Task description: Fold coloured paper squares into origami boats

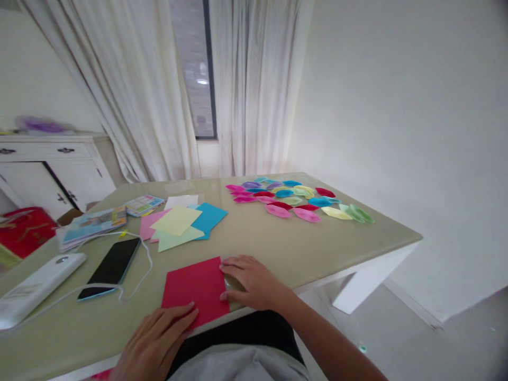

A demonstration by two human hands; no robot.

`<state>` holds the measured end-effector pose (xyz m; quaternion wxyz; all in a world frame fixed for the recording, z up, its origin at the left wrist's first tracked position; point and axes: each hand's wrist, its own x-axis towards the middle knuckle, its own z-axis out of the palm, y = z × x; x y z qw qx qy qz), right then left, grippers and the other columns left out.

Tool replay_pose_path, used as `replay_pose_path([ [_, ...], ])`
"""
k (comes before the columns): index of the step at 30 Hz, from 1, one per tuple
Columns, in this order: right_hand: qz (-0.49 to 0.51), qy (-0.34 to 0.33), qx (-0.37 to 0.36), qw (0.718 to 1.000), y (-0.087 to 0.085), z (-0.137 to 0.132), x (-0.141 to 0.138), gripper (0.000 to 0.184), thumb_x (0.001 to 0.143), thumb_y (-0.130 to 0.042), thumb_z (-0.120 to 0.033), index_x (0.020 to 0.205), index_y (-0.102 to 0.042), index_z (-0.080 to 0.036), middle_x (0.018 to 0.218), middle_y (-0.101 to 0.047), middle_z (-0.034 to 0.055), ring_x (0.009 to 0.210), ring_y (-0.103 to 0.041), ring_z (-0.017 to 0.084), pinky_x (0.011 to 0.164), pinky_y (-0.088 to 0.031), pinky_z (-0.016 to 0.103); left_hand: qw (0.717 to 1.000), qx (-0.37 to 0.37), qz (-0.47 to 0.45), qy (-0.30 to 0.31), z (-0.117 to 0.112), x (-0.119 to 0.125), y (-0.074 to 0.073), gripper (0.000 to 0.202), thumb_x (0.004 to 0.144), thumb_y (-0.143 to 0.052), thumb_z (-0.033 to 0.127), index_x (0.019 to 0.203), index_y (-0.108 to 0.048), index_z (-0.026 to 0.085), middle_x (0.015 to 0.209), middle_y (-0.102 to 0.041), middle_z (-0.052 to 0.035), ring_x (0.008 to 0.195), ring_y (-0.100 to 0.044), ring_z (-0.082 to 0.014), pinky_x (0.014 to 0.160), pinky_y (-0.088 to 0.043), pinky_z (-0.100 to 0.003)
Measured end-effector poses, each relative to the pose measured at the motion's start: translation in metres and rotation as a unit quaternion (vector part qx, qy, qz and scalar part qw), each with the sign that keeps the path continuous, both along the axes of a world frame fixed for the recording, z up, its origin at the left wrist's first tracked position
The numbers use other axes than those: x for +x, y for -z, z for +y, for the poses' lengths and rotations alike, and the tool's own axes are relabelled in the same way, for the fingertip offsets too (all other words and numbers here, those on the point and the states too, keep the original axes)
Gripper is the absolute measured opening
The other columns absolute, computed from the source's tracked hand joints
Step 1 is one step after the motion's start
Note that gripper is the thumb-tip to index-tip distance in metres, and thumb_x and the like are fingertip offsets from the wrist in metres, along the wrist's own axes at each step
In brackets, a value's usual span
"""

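A square sheet of red paper point(194, 288) lies flat at the near edge of the table point(254, 238). On its lower left corner rests my left hand point(161, 336), fingers stretched out over the sheet. My right hand point(252, 283) touches the sheet's right edge, its fingertips at the upper right corner and its thumb lower down, with a gap between them. Beyond the red sheet is a loose pile of coloured squares, with a yellow sheet point(177, 220) on top and a blue sheet point(212, 218) to its right.
Many folded paper pieces point(278, 210) in several colours spread over the far right. At left lie a phone point(110, 268), a white device point(42, 286) with a white cable point(148, 264), and booklets point(93, 226). A wall point(397, 132) stands right of the table.
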<state>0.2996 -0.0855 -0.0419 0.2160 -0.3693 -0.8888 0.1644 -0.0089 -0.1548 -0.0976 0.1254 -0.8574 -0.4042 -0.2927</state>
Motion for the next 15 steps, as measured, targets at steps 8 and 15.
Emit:
replay_pose_path([
  [8, 0.049, -0.104, -0.009, 0.993, -0.012, -0.011, 0.013, 0.058, 0.105, -0.063, -0.058, 0.155, -0.058, -0.030, 0.159, -0.061, 0.0068, 0.147, -0.055, 0.025, 0.126, -0.035, 0.042, 0.990, -0.028, -0.134, -0.034, 0.012, 0.031, -0.018, 0.036, 0.111, -0.049, 0.046, 0.108, -0.080, 0.028, 0.102, -0.083, -0.0053, 0.092, -0.080, -0.0223, 0.086, -0.066, -0.033],
  [15, 0.050, -0.037, 0.028, 0.998, 0.004, -0.024, 0.013, 0.023, 0.109, -0.060, -0.038, 0.116, -0.077, -0.024, 0.119, -0.081, 0.0071, 0.113, -0.072, 0.024, 0.108, -0.047, 0.039, 0.982, -0.056, -0.179, 0.005, 0.010, 0.049, -0.018, 0.038, 0.110, -0.050, 0.051, 0.102, -0.081, 0.029, 0.094, -0.086, -0.0008, 0.084, -0.083, -0.0195, 0.084, -0.068, -0.028],
])
